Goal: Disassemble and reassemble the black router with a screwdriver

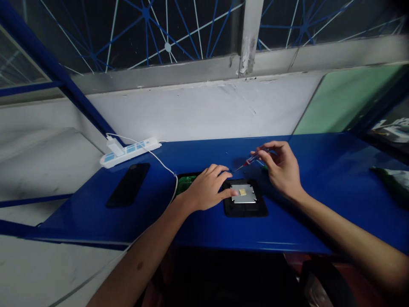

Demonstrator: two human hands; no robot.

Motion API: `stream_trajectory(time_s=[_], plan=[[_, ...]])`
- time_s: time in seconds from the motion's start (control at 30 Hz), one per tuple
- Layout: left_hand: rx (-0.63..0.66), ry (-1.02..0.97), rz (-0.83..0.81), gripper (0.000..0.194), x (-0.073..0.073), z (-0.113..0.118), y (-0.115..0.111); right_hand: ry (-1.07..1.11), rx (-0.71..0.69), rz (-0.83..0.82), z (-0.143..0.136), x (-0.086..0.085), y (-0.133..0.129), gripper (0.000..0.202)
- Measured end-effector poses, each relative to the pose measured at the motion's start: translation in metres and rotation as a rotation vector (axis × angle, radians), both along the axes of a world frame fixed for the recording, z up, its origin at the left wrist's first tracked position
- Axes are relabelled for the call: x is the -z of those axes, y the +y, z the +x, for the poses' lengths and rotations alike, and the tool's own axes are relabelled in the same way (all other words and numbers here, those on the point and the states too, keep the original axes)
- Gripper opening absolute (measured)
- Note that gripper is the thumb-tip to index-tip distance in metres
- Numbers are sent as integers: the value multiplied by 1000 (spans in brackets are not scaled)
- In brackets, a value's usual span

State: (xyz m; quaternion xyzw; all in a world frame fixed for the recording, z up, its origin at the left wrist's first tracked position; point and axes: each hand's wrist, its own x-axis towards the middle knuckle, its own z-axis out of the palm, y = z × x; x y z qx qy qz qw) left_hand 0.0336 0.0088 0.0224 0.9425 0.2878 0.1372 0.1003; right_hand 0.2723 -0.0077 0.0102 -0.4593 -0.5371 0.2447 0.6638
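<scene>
a blue table (204, 230) stands against a white wall (204, 111).

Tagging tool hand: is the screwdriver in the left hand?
No, the right hand holds the screwdriver, while the left hand's thumb is at the silver metal plate.

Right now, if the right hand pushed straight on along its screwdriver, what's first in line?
Probably the left hand, whose fingertips sit right by the tip of the screwdriver. The tool slants down, so the blue tabletop could come first; depth is unclear here.
</scene>
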Motion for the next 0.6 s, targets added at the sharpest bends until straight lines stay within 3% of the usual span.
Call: stream_trajectory(time_s=[0.4,0.6], plan=[[-5,35,36,60,3,3,0,38,-27,3,-2,-2,-1,23],[-35,50,58,62,6,2,1,33,26,102,-2,-1,0,25]])
